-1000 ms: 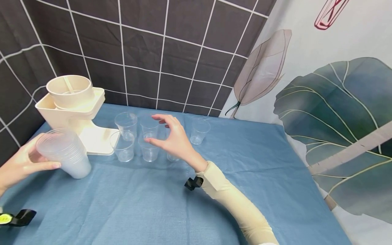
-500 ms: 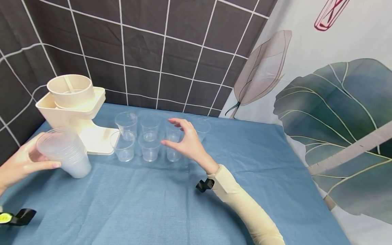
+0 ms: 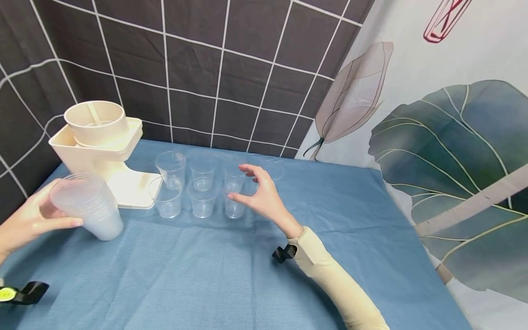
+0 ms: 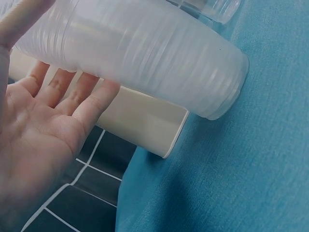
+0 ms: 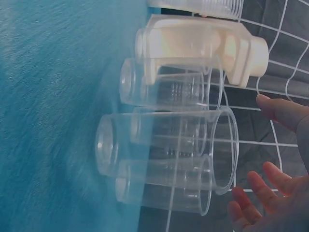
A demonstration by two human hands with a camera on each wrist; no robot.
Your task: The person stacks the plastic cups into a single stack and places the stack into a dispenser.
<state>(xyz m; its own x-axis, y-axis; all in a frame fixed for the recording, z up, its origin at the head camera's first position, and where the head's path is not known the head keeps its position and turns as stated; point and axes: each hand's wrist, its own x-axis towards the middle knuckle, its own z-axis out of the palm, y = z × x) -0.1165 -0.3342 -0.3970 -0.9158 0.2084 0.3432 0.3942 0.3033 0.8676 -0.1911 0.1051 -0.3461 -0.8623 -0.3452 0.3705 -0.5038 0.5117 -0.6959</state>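
Note:
My left hand (image 3: 39, 217) grips a tilted stack of nested clear plastic cups (image 3: 88, 206), thumb on one side and fingers on the other. In the left wrist view the bottom of this cup stack (image 4: 193, 77) is close to the blue cloth. My right hand (image 3: 266, 195), fingers spread and loosely bent, hovers by the right end of two rows of upright clear cups. Nearest to it are a front cup (image 3: 234, 208) and a back cup (image 3: 275, 170), the latter partly hidden behind it. In the right wrist view the fingers stand apart from the nearest cup (image 5: 164, 145).
A cream plastic stand with a round top container (image 3: 96, 123) is behind the cup stack, left of the rows. Blue cloth (image 3: 185, 275) covers the table. A dark grid-patterned curtain (image 3: 189, 68) hangs behind, a leaf-print curtain (image 3: 453, 146) to the right.
My right hand has moved right and slightly nearer, away from the middle cups, uncovering the right front cup. My left hand and its cup stack have stayed in place.

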